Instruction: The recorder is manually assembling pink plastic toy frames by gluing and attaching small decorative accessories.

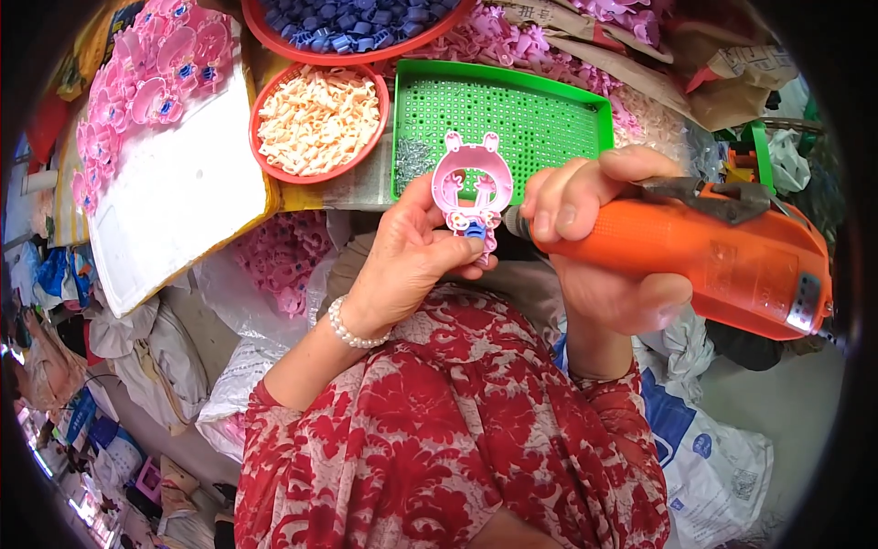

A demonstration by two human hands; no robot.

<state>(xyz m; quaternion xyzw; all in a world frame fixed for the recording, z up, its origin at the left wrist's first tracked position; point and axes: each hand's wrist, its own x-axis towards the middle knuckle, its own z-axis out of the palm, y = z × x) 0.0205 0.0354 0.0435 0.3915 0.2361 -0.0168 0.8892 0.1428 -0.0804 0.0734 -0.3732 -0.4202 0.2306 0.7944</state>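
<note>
My left hand (416,242) grips a pink plastic toy shell (471,183) with two small ears and a round opening, its thumb pressed on the lower part. A blue plastic piece (475,231) sits in that lower part. My right hand (608,238) is wrapped round an orange electric screwdriver (704,256), held sideways with its tip toward the shell. Whether the tip touches the shell I cannot tell. Just behind them, a green perforated tray (503,78) holds a heap of small screws (413,163) in its near left corner.
Left of the tray stand a red bowl (254,137) of cream plastic parts and a larger red basin (366,57) of blue pieces. Pink shells (169,69) lie along a white board (174,201) at the left. Loose pink parts (512,41) pile up behind the tray. A bag of pink parts (283,256) hangs below the table.
</note>
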